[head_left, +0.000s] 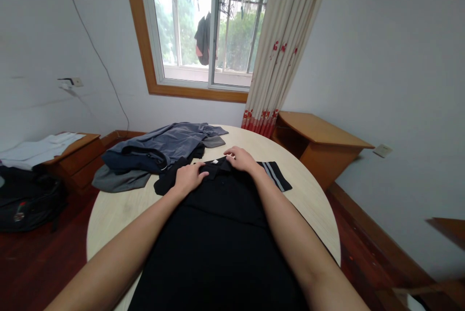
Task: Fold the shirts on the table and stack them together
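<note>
A black polo shirt (221,224) lies spread over the round table, its collar away from me and its lower part running toward my body. At the left side of the collar, my left hand (189,178) has thumb and fingers closed on the cloth. My right hand (242,160) pinches the collar's right side between thumb and fingers. A small white label (215,162) shows inside the neck, between both hands. The right sleeve (274,175) lies flat with grey stripes at its cuff. My forearms cover parts of the shirt's sides.
A pile of grey and navy clothes (160,144) lies on the back left of the pale round table (119,209). A wooden desk (319,132) stands right of it, below a curtain (279,49). A black bag (29,199) and wooden cabinet (82,156) are at left.
</note>
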`<state>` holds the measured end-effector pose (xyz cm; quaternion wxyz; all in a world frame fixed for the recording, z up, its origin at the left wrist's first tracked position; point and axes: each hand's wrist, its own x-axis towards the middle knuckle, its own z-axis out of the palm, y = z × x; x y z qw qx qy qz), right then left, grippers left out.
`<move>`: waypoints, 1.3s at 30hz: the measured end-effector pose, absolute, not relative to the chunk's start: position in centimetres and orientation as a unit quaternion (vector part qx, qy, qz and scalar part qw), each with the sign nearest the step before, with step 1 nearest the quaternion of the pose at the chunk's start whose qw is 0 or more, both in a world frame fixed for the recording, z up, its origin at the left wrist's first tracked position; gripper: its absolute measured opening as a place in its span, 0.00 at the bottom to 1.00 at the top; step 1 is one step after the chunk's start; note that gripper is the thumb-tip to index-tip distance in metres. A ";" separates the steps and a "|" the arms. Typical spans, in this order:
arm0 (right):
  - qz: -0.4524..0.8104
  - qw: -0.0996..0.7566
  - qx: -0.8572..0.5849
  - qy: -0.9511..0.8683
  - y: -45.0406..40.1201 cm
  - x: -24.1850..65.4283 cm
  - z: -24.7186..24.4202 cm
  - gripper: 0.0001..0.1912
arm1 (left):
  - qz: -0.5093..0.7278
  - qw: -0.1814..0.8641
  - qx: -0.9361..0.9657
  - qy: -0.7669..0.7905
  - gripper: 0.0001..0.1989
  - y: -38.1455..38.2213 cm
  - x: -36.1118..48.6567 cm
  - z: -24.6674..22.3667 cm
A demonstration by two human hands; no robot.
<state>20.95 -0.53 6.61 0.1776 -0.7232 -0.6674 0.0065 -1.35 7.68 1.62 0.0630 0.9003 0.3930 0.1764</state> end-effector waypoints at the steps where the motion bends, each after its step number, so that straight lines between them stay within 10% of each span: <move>1: 0.013 0.176 -0.705 -0.687 -0.3 21.0 6.0 0.18 | 0.171 0.058 0.904 0.387 0.18 7.6 -1.3 1.7; 10: -0.004 0.092 -0.705 -0.703 -0.3 21.5 4.7 0.17 | 0.267 0.026 0.912 0.309 0.11 7.6 -2.0 1.9; 21: -0.185 0.307 -0.639 -0.681 -1.4 20.4 7.5 0.12 | 0.420 0.110 0.865 0.253 0.10 7.7 -2.2 1.7; 39: 0.113 0.360 -0.588 -0.715 -2.0 21.1 9.6 0.32 | 0.434 0.233 0.822 0.288 0.16 9.3 -2.7 2.0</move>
